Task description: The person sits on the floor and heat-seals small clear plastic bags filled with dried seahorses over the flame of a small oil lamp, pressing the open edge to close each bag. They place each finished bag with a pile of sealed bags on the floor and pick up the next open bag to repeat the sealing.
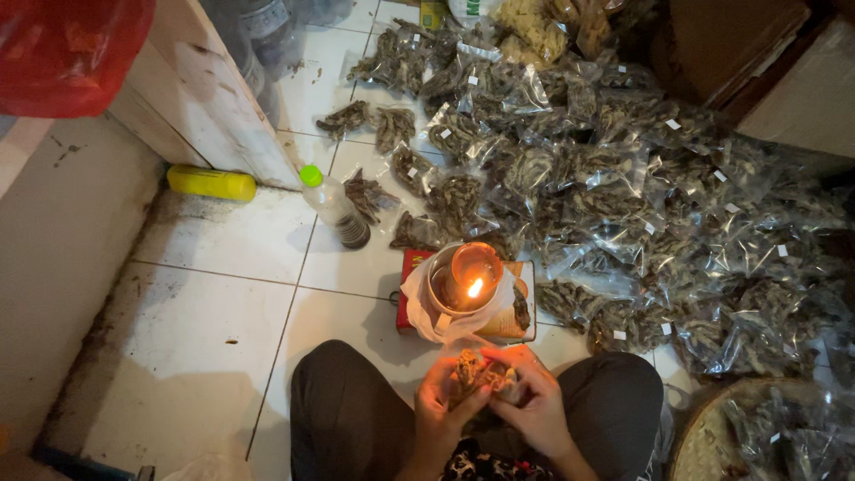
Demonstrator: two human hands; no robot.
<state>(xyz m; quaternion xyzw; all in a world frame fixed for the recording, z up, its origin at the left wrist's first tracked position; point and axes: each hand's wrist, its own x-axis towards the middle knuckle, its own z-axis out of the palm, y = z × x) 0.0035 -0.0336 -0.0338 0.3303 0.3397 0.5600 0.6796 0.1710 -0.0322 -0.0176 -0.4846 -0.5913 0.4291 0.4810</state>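
Two hands are working together just above the lap: my left hand and right hand are both pinching one small clear packet of dried brownish pieces, fingers curled around it from either side, thumbs on top. The packet is sitting between the palms, touching both. I am judging it light, with thin, crinkly, slippery film and brittle contents that would crumble under a hard squeeze, so I would grip it by the film edge near the open end, not across the filled belly. Just ahead of the knuckles, a lit candle is burning inside a cup, close enough that the film could soften or scorch if it is dipping too low. Farther ahead and off to the right of the right hand, a big heap of packets is covering the tiles. Ahead and left of the left hand, a small bottle with a green cap is standing.
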